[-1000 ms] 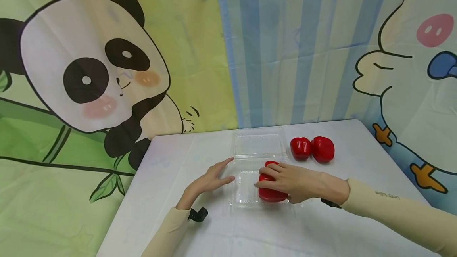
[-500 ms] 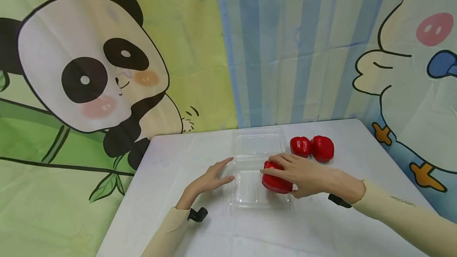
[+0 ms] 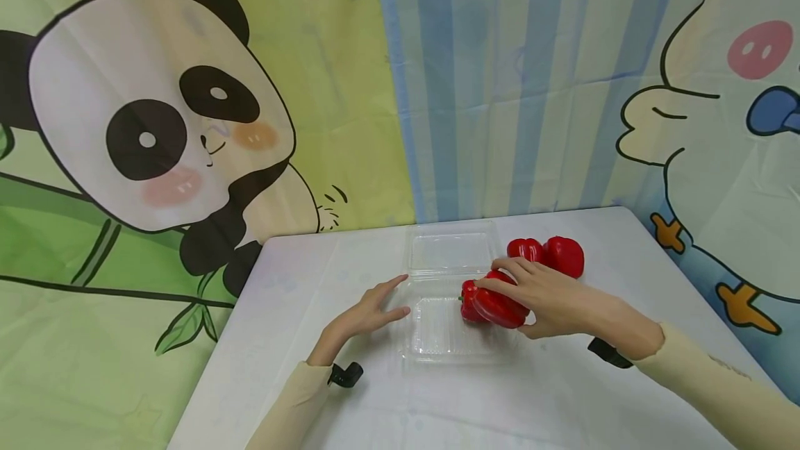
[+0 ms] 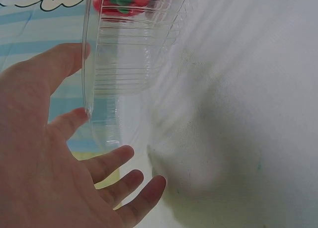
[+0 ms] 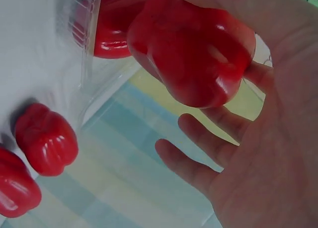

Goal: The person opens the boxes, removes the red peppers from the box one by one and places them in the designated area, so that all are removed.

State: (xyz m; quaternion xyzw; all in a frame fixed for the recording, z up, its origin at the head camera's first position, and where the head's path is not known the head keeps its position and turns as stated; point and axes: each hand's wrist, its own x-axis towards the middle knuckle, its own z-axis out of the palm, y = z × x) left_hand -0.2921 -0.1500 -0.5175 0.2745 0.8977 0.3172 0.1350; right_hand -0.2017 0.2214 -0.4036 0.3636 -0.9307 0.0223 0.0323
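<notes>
My right hand grips a red bell pepper between thumb and fingers, raised over the right side of a clear plastic clamshell box. Beside it, inside the box, lies another red bell pepper, partly hidden by the held one. In the left wrist view a green stem shows on a pepper behind the clear wall. My left hand is at the box's left edge with its fingers spread; a thumb and finger appear to touch the rim.
Two more red peppers, one ribbed and one rounder, sit side by side on the white table, right of the box's raised lid. Behind the table hangs a cartoon-printed curtain.
My right hand has lifted the held pepper out of the box's lower part and shifted right and toward the back, bringing the other pepper into sight. My left hand has stayed put.
</notes>
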